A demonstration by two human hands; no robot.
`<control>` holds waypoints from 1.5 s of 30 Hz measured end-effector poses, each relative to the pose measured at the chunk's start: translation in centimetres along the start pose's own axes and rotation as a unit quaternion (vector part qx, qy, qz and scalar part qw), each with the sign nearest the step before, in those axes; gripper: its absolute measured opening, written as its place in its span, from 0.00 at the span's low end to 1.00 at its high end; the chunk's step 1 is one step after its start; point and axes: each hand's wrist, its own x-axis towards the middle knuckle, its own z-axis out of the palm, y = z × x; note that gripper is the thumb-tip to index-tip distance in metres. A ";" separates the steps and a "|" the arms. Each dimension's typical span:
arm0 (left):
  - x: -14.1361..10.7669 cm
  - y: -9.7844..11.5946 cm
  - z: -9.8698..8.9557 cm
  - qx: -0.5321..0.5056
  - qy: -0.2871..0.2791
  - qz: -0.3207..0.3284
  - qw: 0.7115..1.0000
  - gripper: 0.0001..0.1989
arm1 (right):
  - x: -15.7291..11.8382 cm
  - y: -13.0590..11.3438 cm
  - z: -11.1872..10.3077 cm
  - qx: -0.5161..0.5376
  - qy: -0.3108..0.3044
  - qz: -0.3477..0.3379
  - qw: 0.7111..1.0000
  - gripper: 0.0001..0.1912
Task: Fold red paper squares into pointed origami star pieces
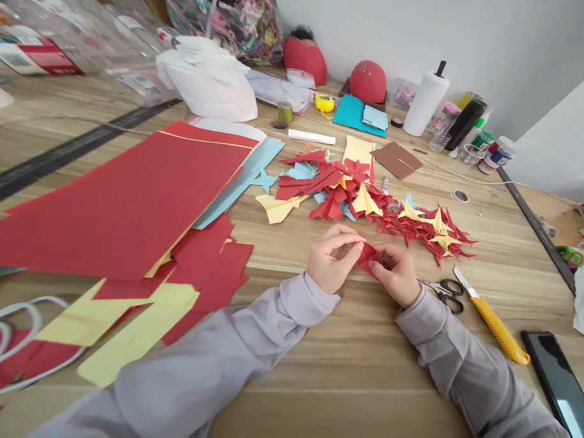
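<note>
Between my two hands, above the wooden table, is a small piece of folded red paper [367,257]. My left hand [332,259] pinches its left edge with thumb and fingers closed. On the other side my right hand [396,269] grips the paper, its thumb pressed on the front face. Just beyond my hands lies a heap of folded paper pieces [333,182], mostly red with some yellow and light blue. Pointed red and yellow paper stars [438,230] spread out at the right of that heap. Parts of the held paper are hidden by my fingers.
Large red sheets [123,199] and cut red and yellow scraps [143,333] cover the left. Near my right wrist lie scissors [448,291], a yellow utility knife [497,323] with its blade out, and a phone [563,379]. Bottles [465,123] stand at the back right.
</note>
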 end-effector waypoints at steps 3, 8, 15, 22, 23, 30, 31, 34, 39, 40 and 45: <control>0.1 0.1 0.0 0.004 0.012 0.008 1.000 0.04 | 0.0 0.1 -0.1 0.003 0.007 0.001 1.000 0.07; 0.0 0.1 -0.1 -0.018 -0.002 -0.026 0.999 0.06 | 0.1 0.0 -0.1 0.036 0.030 0.008 0.999 0.10; -0.1 -1.0 0.1 0.019 -0.062 -0.116 0.991 0.10 | 0.3 -0.7 -0.2 0.096 0.042 -0.001 0.994 0.13; 0.1 -1.3 0.1 0.009 -0.033 -0.136 0.990 0.08 | 0.1 -0.2 -0.7 0.100 0.029 -0.004 0.995 0.16; 0.1 -1.4 0.1 0.002 -0.023 -0.142 0.990 0.08 | 0.2 0.0 -0.7 0.103 0.037 -0.004 0.994 0.17; 0.2 -1.4 0.1 -0.008 -0.010 -0.145 0.989 0.08 | 0.4 -0.1 -0.6 0.080 0.061 0.005 0.995 0.15; 0.2 -1.5 0.1 -0.005 -0.011 -0.142 0.990 0.07 | 0.4 -0.3 -0.5 0.076 0.058 0.003 0.995 0.15; 0.2 -1.5 0.1 0.000 -0.013 -0.141 0.990 0.07 | 0.4 -0.5 -0.5 0.070 0.053 0.001 0.996 0.15; 0.2 -1.4 0.1 -0.007 -0.019 -0.144 0.989 0.07 | 0.4 -0.6 -0.4 0.062 0.058 -0.006 0.996 0.15; 0.3 -1.3 0.1 -0.009 -0.021 -0.144 0.989 0.07 | 0.4 -0.6 -0.4 0.059 0.060 -0.008 0.996 0.15; 0.2 -1.2 0.2 -0.021 -0.024 -0.144 0.989 0.06 | 0.5 -0.7 -0.2 0.049 0.062 -0.009 0.997 0.16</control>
